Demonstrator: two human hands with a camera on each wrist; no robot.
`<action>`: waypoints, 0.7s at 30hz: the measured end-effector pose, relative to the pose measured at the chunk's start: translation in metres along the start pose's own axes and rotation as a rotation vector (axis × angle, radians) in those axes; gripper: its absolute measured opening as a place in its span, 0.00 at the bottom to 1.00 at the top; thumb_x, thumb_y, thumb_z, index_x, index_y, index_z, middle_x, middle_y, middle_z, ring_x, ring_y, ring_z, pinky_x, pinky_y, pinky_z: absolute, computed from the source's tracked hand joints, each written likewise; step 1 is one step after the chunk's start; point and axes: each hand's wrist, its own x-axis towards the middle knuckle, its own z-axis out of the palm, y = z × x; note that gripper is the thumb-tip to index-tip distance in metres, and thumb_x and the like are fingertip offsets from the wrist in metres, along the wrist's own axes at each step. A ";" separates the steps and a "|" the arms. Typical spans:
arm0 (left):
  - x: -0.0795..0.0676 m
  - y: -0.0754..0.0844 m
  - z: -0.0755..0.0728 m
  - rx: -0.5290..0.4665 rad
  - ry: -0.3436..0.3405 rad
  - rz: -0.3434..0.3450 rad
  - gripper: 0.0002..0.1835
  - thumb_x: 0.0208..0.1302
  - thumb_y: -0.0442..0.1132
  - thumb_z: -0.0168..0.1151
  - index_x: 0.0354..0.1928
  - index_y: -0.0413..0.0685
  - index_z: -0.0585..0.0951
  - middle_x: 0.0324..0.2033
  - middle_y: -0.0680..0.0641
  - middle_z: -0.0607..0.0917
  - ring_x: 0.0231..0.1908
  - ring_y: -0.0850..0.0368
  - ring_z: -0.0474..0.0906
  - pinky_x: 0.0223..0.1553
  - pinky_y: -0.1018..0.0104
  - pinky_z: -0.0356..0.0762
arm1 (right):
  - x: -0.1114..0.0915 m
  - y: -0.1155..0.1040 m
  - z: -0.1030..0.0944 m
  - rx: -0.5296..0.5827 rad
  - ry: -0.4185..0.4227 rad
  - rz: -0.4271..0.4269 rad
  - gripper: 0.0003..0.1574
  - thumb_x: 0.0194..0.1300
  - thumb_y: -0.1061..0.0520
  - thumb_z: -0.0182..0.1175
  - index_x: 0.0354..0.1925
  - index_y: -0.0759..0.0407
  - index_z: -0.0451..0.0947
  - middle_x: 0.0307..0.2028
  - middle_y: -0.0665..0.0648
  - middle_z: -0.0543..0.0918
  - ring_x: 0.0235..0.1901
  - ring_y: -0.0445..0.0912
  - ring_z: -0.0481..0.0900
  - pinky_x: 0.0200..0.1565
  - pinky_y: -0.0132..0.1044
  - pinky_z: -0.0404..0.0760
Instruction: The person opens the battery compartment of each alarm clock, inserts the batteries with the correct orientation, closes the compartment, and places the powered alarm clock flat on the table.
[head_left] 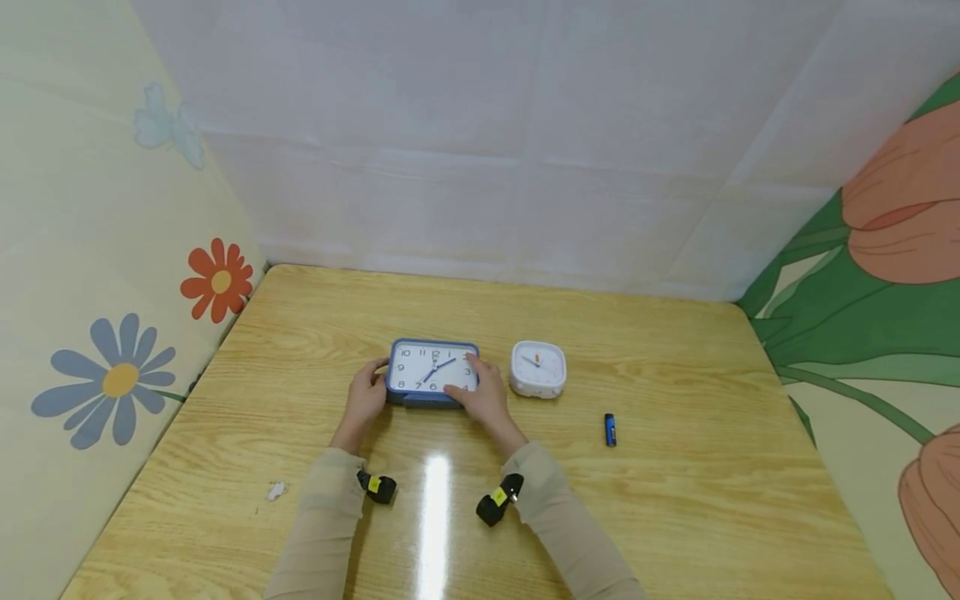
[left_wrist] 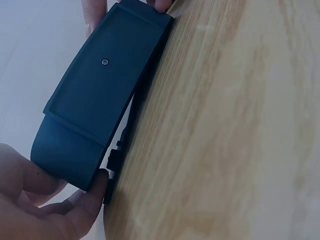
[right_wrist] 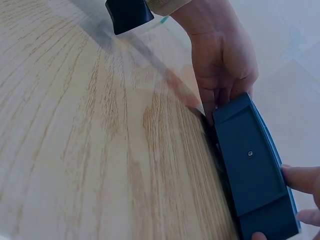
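Note:
A blue rectangular desk clock (head_left: 414,373) with a white dial lies face up on the wooden table. My left hand (head_left: 367,397) grips its left end, the fingertips reaching under the edge in the left wrist view. At the other end my right hand (head_left: 486,395) holds it, with thumb and a finger over the front of the dial. Both wrist views show the clock's dark blue base side (left_wrist: 100,75) with a small screw (right_wrist: 250,154) in it. A narrow gap shows between the clock's back and the table in the left wrist view.
Just right of the clock stands a small white clock (head_left: 537,369). A blue battery (head_left: 611,430) lies farther right on the wooden table (head_left: 675,500). A white worn patch (head_left: 277,491) marks the table at left. A pale curtain wall (head_left: 450,208) rises behind.

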 end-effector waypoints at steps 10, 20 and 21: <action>-0.002 0.004 0.001 0.044 0.012 0.014 0.19 0.62 0.25 0.43 0.54 0.32 0.72 0.38 0.30 0.79 0.36 0.46 0.74 0.32 0.68 0.68 | 0.000 0.001 -0.001 -0.006 -0.009 0.001 0.43 0.52 0.49 0.67 0.64 0.57 0.63 0.58 0.67 0.64 0.56 0.58 0.64 0.59 0.49 0.61; -0.004 0.011 0.000 0.092 0.021 0.023 0.18 0.62 0.25 0.43 0.54 0.31 0.72 0.39 0.30 0.79 0.36 0.45 0.74 0.31 0.66 0.69 | 0.000 0.001 -0.003 0.003 -0.011 -0.002 0.43 0.53 0.49 0.66 0.64 0.57 0.63 0.58 0.67 0.64 0.57 0.58 0.64 0.59 0.48 0.60; -0.004 0.011 0.000 0.085 0.021 0.019 0.18 0.62 0.25 0.43 0.54 0.31 0.72 0.40 0.30 0.79 0.37 0.45 0.74 0.31 0.67 0.69 | 0.000 0.001 -0.003 0.004 -0.012 0.001 0.43 0.53 0.50 0.66 0.64 0.57 0.63 0.58 0.66 0.64 0.57 0.57 0.64 0.59 0.48 0.60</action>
